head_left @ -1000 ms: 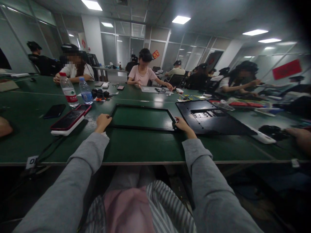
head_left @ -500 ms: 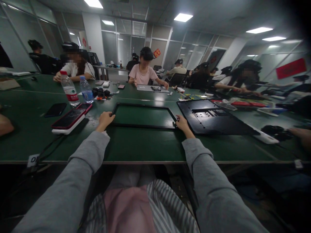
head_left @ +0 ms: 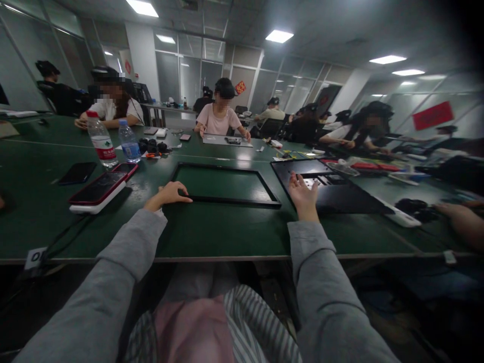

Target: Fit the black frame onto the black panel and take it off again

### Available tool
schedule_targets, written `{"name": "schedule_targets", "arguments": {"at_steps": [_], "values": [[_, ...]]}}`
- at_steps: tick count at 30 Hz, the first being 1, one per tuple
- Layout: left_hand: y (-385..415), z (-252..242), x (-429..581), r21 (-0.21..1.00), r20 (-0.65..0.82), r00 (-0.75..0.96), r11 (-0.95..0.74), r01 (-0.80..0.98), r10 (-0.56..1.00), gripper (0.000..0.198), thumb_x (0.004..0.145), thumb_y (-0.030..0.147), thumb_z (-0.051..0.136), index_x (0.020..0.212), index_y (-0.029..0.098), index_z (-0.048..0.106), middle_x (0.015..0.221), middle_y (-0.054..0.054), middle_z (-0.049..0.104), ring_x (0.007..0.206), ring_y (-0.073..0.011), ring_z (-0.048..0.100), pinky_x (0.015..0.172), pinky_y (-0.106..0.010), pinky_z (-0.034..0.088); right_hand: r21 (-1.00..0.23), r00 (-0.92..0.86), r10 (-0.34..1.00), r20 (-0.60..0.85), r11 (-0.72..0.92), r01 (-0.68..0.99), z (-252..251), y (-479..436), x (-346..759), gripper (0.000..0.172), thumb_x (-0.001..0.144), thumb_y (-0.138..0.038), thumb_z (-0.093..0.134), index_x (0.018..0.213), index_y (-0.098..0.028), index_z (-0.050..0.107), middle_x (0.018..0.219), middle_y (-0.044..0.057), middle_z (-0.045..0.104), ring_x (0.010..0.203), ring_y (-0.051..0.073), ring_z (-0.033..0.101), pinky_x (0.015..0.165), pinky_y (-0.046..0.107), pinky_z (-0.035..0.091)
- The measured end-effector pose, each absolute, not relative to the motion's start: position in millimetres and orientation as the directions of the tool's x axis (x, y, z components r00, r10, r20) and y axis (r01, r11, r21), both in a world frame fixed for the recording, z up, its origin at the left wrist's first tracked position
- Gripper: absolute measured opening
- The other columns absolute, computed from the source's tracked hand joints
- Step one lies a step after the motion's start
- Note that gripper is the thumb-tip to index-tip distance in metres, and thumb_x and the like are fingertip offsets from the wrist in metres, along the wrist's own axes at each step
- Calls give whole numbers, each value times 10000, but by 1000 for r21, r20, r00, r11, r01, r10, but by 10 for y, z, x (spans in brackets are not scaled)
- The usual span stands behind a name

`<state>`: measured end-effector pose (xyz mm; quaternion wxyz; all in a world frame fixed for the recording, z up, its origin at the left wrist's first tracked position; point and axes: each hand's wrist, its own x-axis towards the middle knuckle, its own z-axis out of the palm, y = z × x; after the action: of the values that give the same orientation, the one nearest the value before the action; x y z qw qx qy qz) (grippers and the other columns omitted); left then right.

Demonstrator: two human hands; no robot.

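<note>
while right fingers (head_left: 293, 181) spread free, left fingers (head_left: 183, 198) touch black frame (head_left: 234, 202), grip unclear, capped bottles (head_left: 104, 147), contents indistinct

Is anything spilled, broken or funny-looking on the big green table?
I see nothing spilled or broken. The red-capped bottle and blue-capped bottle seem to lean, but that's probably the camera lens bending the view. The black frame at the left hand shows no visible break.

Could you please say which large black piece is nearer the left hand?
The open rectangular frame; the panel, largely solid, lies by the right hand.
</note>
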<state>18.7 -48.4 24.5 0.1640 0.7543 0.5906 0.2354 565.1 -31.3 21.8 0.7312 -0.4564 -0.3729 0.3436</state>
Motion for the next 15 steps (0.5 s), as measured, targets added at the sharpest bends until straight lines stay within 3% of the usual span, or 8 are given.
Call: {"name": "schedule_targets", "arguments": {"at_steps": [2, 4, 7, 9, 12, 14, 15], "values": [[-464, 236, 179, 514, 116, 216, -245, 822, 969, 486, 648, 706, 961, 838, 277, 832, 1122, -82, 809, 1216, -347, 706, 1054, -430, 527, -879, 504, 855, 121, 328, -345, 205, -387, 5752, 563, 1080, -675, 415, 1264, -197, 647, 1254, 198, 726, 1080, 235, 733, 852, 363, 675], [-447, 237, 170, 508, 93, 210, -228, 831, 973, 488, 666, 700, 955, 866, 272, 838, 1124, -86, 815, 1211, -357, 710, 1024, -428, 541, -886, 459, 888, 13, 223, -406, 174, -408, 5788, 406, 1068, -549, 517, 1210, -190, 647, 1179, 182, 740, 953, 217, 729, 739, 308, 669], [-417, 232, 143, 514, 80, 191, -205, 833, 978, 520, 691, 707, 938, 943, 261, 851, 1089, -88, 831, 1172, -360, 730, 983, -426, 553, -921, 384, 919, -85, 74, -382, 166, -359, 5743, 187, 979, -331, 669, 1112, -204, 635, 1062, 128, 757, 772, 158, 691, 602, 208, 606], [-384, 208, 113, 522, 76, 179, -192, 831, 981, 507, 710, 687, 933, 972, 260, 853, 1091, -87, 839, 1155, -353, 742, 974, -421, 553, -951, 424, 905, -38, 98, -293, 196, -321, 5693, 202, 951, -311, 705, 1113, -223, 622, 1006, 84, 754, 696, 134, 664, 571, 190, 580], [-319, 146, 63, 537, 88, 139, -165, 828, 986, 459, 722, 647, 937, 973, 272, 854, 1118, -83, 842, 1141, -342, 754, 974, -417, 554, -983, 645, 747, 164, 182, 39, 254, -352, 5657, 332, 953, -324, 683, 1265, -235, 609, 1034, 60, 738, 788, 165, 714, 741, 295, 654], [-276, 104, 34, 552, 102, 125, -160, 818, 987, 439, 735, 635, 931, 974, 275, 856, 1131, -86, 840, 1135, -334, 757, 971, -411, 556, -945, 792, 524, 313, 90, 314, 279, -454, 5682, 455, 934, -239, 640, 1386, -203, 599, 1230, 142, 714, 1122, 255, 737, 1024, 462, 629], [-259, 87, 22, 560, 108, 123, -162, 812, 987, 433, 746, 632, 924, 980, 273, 856, 1139, -88, 839, 1134, -330, 757, 966, -405, 557, -916, 848, 383, 367, -7, 400, 284, -524, 5712, 525, 922, -197, 607, 1446, -182, 587, 1366, 201, 662, 1323, 312, 667, 1155, 544, 546]]}}
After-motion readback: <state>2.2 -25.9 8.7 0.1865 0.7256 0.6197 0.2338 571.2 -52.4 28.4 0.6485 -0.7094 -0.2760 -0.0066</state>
